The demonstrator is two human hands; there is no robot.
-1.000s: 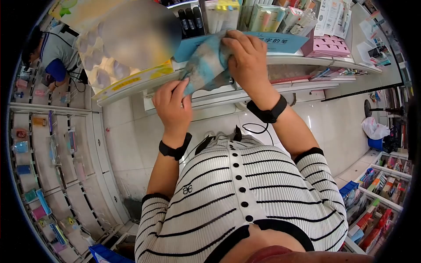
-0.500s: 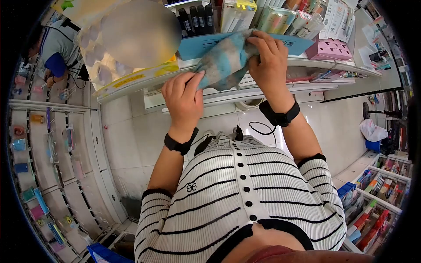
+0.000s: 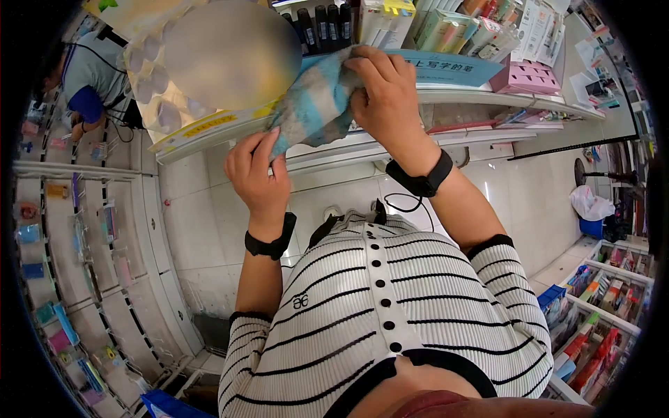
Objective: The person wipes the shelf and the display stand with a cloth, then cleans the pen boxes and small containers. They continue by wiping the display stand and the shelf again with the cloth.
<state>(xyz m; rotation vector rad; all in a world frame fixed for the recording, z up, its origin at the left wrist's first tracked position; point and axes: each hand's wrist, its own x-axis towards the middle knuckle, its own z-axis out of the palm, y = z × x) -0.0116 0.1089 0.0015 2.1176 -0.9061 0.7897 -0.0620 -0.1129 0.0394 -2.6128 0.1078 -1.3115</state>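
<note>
A grey and blue striped cloth is stretched between my two hands along the front edge of the display shelf. My left hand pinches its lower left end, close to the shelf rim. The upper right end is gripped by my right hand, with the fingers curled over it. Behind the cloth stands a blue display box with Chinese print on its front. The cloth covers the left part of that front. Black wristbands sit on both of my wrists.
Black-capped pens and boxed pens fill the shelf top. A pink box stands to the right. At the left is a yellow display, partly blurred. A person works beyond the left racks. Goods bins stand at lower right.
Both my hands and the cloth have moved left along the shelf front. More of the blue box's printed front now shows on the right.
</note>
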